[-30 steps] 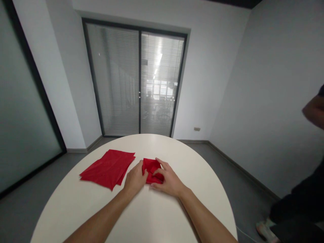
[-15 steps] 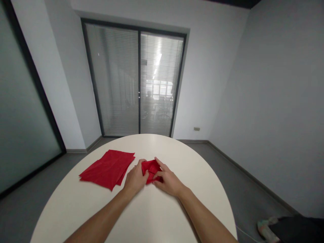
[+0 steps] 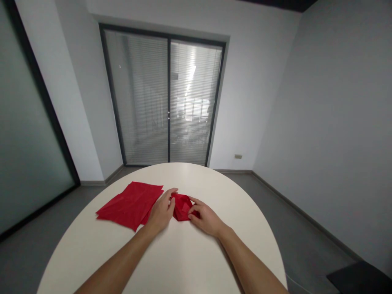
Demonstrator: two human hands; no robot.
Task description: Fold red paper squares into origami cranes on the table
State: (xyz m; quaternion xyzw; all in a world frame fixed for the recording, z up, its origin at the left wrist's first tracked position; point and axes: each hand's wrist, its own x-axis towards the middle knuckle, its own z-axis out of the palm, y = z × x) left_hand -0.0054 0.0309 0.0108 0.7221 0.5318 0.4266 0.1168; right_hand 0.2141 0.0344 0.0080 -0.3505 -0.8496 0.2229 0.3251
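A small folded red napkin (image 3: 183,207), its middle creased and rumpled, lies on the table between my two hands. At its left edge is my left hand (image 3: 161,211), with the thumb against the fabric and the fingers curved round the far side, partly hidden. My right hand (image 3: 206,218) pinches the right edge between thumb and fingers, the index finger reaching along the far right corner. To the left, a stack of flat red napkins (image 3: 130,204) lies spread with uneven corners, close to my left hand.
The round cream table (image 3: 183,261) has a curved edge on all visible sides. Behind it stand glazed doors with blinds (image 3: 168,102). A dark object (image 3: 363,277) is at the lower right on the grey floor, near a thin cable (image 3: 298,283).
My left hand has shifted slightly left, its thumb moving from the napkin's middle to the edge. The napkin's folds look different. A shoe at the lower right is out of view.
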